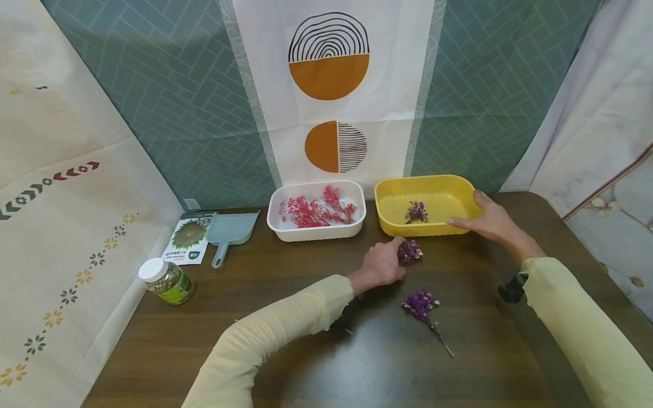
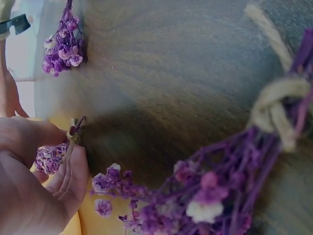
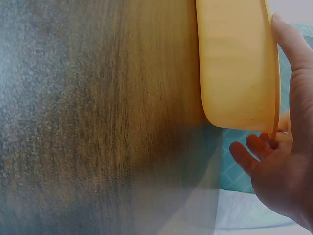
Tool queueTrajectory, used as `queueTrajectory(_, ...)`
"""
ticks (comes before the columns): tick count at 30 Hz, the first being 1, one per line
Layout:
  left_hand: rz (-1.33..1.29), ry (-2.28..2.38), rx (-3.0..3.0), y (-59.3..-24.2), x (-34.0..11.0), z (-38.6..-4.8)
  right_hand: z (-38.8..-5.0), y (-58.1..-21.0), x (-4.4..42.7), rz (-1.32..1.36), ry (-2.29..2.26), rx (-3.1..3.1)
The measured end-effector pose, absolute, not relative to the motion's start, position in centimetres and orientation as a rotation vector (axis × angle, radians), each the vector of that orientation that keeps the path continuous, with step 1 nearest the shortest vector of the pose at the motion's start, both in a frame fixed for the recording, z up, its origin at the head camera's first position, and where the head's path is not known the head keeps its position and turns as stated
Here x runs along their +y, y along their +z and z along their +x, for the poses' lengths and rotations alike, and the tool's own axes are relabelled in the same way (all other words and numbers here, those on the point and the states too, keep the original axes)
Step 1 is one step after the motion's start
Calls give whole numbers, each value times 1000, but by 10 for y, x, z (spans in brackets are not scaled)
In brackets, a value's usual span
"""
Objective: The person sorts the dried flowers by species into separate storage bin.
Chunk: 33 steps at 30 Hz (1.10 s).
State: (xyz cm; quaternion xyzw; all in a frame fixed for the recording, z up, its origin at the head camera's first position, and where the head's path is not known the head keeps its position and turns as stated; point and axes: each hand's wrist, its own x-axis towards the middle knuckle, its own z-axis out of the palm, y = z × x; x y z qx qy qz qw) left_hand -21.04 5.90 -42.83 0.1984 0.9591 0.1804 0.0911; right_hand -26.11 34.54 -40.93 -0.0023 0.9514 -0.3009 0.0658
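My left hand point(image 1: 381, 264) pinches a small bunch of purple dried flowers point(image 1: 410, 251) in front of the yellow tray point(image 1: 413, 229). In the left wrist view, twine ties this bunch's stems between thumb and fingers. With my right hand point(image 1: 492, 220) I grip the tray's right end, thumb at the near rim and fingers around the far corner. Another purple sprig point(image 1: 416, 211) lies inside the tray. A longer-stemmed purple bunch point(image 1: 420, 306) lies on the table nearer me. Close under the left wrist is a twine-tied purple bunch point(image 2: 210, 191), mostly hidden by the arm in the head view.
Left of the yellow tray stands a white tray point(image 1: 316, 234) with pink-red dried flowers point(image 1: 306, 212). Further left are a grey-blue dustpan point(image 1: 232, 226), a sunflower packet point(image 1: 189, 238) and a white-lidded jar point(image 1: 168, 281). Fabric hangs behind the table.
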Motion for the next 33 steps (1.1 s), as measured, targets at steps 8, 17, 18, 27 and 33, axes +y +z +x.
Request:
queueTrajectory(8, 629, 553, 2812, -425, 56, -210, -261, -410, 346, 6, -930, 2859)
queueTrajectory(17, 671, 601, 2818, -420, 55, -211, -262, -408, 346, -4, -912, 2859)
queueTrajectory(18, 678, 603, 2826, -419, 55, -211, -262, -408, 346, -5, -915, 2859)
queueTrajectory(27, 714, 679, 2848, -405, 52, -214, -261, -411, 347, -2, -933, 2870)
queueTrajectory(33, 724, 764, 2861, -390, 52, -222, -260, -409, 344, -3, -923, 2874)
